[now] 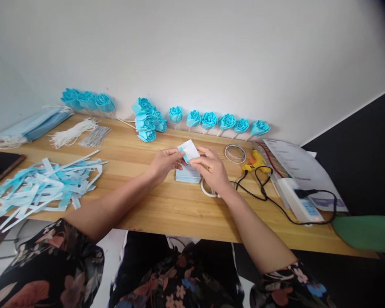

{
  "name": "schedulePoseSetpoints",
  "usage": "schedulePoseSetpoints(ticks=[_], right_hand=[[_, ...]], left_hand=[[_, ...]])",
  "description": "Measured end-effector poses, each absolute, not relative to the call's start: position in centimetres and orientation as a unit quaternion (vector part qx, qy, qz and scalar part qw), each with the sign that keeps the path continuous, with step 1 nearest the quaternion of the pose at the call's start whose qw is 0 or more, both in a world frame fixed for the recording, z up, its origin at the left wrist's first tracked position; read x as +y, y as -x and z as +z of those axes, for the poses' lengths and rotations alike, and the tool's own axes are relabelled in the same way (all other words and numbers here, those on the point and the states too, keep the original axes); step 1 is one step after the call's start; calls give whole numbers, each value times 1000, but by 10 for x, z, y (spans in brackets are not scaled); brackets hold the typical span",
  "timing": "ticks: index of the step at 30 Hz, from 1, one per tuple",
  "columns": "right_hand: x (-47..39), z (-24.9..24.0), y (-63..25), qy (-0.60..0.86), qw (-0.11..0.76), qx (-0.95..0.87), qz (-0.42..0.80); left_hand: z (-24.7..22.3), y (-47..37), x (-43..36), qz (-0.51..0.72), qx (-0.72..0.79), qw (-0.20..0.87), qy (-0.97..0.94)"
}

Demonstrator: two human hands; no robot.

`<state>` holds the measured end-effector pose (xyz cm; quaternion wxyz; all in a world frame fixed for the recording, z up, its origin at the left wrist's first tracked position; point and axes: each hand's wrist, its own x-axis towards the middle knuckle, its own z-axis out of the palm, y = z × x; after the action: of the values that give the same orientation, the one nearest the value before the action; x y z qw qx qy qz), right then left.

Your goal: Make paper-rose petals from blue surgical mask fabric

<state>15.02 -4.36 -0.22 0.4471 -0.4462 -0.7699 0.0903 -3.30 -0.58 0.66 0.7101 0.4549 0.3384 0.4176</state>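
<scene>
Between my two hands, above the middle of the table, is a small white and light-blue fabric piece [191,150]. The fingers of my left hand [164,163] pinch its left edge, where the blue shows. My right hand [212,167] grips the lower right side with thumb and fingers. A neat stack of pale-blue pieces [187,176] lies on the table just below the held one. Partly hidden under my right hand are white-handled scissors [208,191].
Blue fabric flowers [209,121] on sticks lean along the wall. Cut strips [51,184], wires [95,136], white cords [73,132], face masks [35,123] and a phone [2,167] occupy the left. To the right are a yellow glue gun [256,162], a wire coil [235,154] and a power strip [300,203].
</scene>
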Motion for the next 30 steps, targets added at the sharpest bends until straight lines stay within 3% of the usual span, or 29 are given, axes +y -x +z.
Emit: schedulePoseSetpoints(ticks=[5,10,15,23,30], right_hand=[[-43,-3,-150,447,437,-776,83],[-45,-4,-150,471,451,-745,142],[-46,-3,-150,483,469,-718,180],[-47,5,-150,451,442,-775,-4],[-49,11,-149,419,351,-837,-32]], left_hand=[[4,34,-3,413,340,703,-468],[5,34,-3,419,393,610,-546],[7,34,-4,423,392,603,-552],[6,33,-4,416,351,682,-488],[5,30,-5,420,311,713,-467]])
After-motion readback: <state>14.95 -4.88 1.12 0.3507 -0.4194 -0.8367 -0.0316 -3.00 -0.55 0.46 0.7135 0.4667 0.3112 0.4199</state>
